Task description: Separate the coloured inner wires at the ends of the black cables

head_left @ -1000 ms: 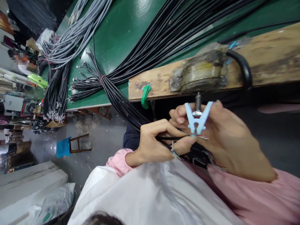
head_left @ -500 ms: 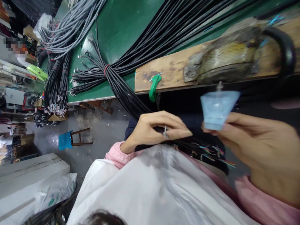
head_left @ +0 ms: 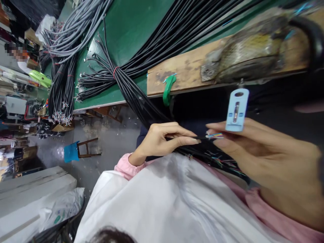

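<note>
My left hand pinches a thin black cable between thumb and fingertips. The cable's stripped end fans into coloured wires. My right hand holds those wire ends between its long fingers, just under a light-blue plastic clip. The clip hangs on a metal spindle below a worn motor block fixed to a wooden board. More black cables with coloured ends lie across my lap.
A green table carries bundles of black cables and grey cables. A green clip sits at the board's edge. A blue-seated stool and white sacks stand on the floor.
The blue clip showed as a V a second ago, then blurred as if spinning, and now hangs flat and still. My left hand brought a cable end up to my right fingers.
</note>
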Demonstrator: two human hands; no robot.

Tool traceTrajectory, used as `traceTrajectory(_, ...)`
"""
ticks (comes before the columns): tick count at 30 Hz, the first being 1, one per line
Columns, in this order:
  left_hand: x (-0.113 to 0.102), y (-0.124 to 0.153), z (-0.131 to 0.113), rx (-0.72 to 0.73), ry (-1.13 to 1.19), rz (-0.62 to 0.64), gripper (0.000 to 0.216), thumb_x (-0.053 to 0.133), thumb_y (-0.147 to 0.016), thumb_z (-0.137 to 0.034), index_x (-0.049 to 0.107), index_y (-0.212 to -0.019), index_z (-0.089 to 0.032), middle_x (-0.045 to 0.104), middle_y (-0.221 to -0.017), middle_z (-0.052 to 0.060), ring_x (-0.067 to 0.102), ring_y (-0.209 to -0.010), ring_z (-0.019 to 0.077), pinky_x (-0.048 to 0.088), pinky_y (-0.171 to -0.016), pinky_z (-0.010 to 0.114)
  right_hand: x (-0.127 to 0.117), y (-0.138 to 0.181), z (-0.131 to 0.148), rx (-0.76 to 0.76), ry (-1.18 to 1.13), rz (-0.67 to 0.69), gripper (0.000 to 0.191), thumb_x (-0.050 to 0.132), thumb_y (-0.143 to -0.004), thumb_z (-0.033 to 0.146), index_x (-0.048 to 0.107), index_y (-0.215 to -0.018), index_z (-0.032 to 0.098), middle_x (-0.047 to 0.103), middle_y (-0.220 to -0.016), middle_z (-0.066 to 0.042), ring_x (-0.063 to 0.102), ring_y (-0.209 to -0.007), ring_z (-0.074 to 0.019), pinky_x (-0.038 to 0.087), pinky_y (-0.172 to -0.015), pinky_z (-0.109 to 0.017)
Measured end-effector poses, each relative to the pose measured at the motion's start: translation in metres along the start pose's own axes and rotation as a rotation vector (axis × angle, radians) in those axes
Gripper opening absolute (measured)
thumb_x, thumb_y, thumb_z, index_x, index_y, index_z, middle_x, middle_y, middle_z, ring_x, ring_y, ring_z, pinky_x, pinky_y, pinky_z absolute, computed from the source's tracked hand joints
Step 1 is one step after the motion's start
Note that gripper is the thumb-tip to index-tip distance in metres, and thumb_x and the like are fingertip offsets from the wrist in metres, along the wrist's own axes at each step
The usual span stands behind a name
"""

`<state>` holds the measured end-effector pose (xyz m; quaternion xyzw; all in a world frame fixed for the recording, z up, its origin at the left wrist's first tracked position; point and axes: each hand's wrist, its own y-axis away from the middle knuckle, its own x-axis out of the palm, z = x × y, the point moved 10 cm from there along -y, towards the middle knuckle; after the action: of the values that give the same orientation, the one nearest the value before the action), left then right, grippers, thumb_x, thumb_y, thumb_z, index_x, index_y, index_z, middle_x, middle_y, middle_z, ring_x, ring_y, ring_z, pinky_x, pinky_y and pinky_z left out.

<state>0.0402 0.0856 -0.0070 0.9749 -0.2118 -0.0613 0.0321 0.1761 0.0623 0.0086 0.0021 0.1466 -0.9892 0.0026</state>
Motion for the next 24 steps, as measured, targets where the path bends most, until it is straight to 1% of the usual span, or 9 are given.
traceTrajectory(3,-0.002,0.003,-0.003,0.028,-0.085,-0.077,0.057,0.071,-0.073,-0.067,0.071,-0.072,-0.01,0.064,-0.066,0.002,0.053,-0.056,0.0047,0.043,-0.054,0.018,0.006,-0.001,-0.001,-0.051,-0.059,0.027,0.021,0.071,-0.087,0.04,0.072,-0.107,0.033,0.068,-0.088,-0.003,0.064,-0.068,-0.0112,0.053,-0.057,-0.023)
traceTrajectory(7,-0.004,0.007,-0.013,0.127,-0.142,-0.196,0.055,0.072,-0.074,-0.064,0.07,-0.07,-0.009,0.065,-0.065,0.003,0.055,-0.055,0.0045,0.045,-0.052,0.015,0.003,0.001,0.004,-0.074,0.037,-0.063,0.01,0.072,-0.086,0.031,0.072,-0.095,0.027,0.067,-0.083,-0.002,0.06,-0.063,-0.0097,0.049,-0.053,-0.021)
traceTrajectory(13,-0.002,0.013,-0.034,0.317,-0.374,-0.314,0.051,0.066,-0.083,-0.057,0.069,-0.067,-0.009,0.064,-0.06,0.003,0.052,-0.05,0.0036,0.042,-0.048,0.014,-0.008,0.007,0.008,-0.135,0.166,-0.256,0.015,0.081,-0.077,0.026,0.067,-0.082,0.021,0.065,-0.073,-0.001,0.057,-0.056,-0.0098,0.048,-0.047,-0.02)
traceTrajectory(16,0.001,0.016,-0.04,0.376,-0.474,-0.355,0.05,0.063,-0.087,-0.056,0.07,-0.069,-0.01,0.065,-0.061,0.003,0.054,-0.052,0.0046,0.043,-0.049,0.015,-0.008,0.008,-0.002,-0.096,0.148,-0.266,0.017,0.08,-0.077,0.025,0.064,-0.079,0.021,0.063,-0.069,0.0,0.057,-0.054,-0.0103,0.049,-0.047,-0.021)
traceTrajectory(18,0.003,0.018,-0.042,0.405,-0.533,-0.381,0.047,0.061,-0.089,-0.053,0.07,-0.071,-0.01,0.066,-0.063,0.003,0.056,-0.053,0.0049,0.044,-0.049,0.015,-0.01,0.009,-0.005,-0.103,0.129,-0.274,0.016,0.08,-0.078,0.025,0.067,-0.086,0.022,0.064,-0.071,0.0,0.057,-0.052,-0.0108,0.049,-0.046,-0.022)
traceTrajectory(19,0.004,0.018,-0.042,0.41,-0.562,-0.386,0.046,0.061,-0.09,-0.051,0.071,-0.073,-0.01,0.067,-0.063,0.003,0.056,-0.053,0.0049,0.044,-0.049,0.015,-0.012,0.01,-0.003,-0.141,0.164,-0.292,0.019,0.08,-0.078,0.025,0.068,-0.092,0.022,0.065,-0.073,-0.001,0.057,-0.053,-0.0111,0.05,-0.047,-0.023)
traceTrajectory(21,0.008,0.018,-0.04,0.412,-0.615,-0.366,0.043,0.058,-0.093,-0.048,0.072,-0.076,-0.011,0.067,-0.065,0.002,0.055,-0.053,0.0043,0.044,-0.048,0.014,-0.018,0.015,0.011,-0.301,0.348,-0.349,0.027,0.079,-0.078,0.025,0.069,-0.103,0.022,0.068,-0.081,-0.005,0.059,-0.057,-0.0135,0.051,-0.051,-0.026)
traceTrajectory(22,0.011,0.018,-0.038,0.416,-0.642,-0.338,0.042,0.055,-0.095,-0.046,0.072,-0.077,-0.011,0.066,-0.066,0.002,0.055,-0.054,0.004,0.044,-0.049,0.014,-0.018,0.018,0.019,-0.396,0.472,-0.356,0.028,0.078,-0.079,0.025,0.068,-0.105,0.022,0.069,-0.084,-0.006,0.061,-0.061,-0.0149,0.052,-0.054,-0.028)
traceTrajectory(24,0.019,0.016,-0.031,0.405,-0.726,-0.248,0.042,0.048,-0.098,-0.042,0.073,-0.083,-0.012,0.064,-0.068,0.002,0.055,-0.056,0.0042,0.046,-0.052,0.014,-0.014,0.023,0.029,-0.53,0.67,-0.32,0.018,0.074,-0.083,0.024,0.067,-0.1,0.023,0.071,-0.086,-0.006,0.064,-0.066,-0.017,0.054,-0.062,-0.031)
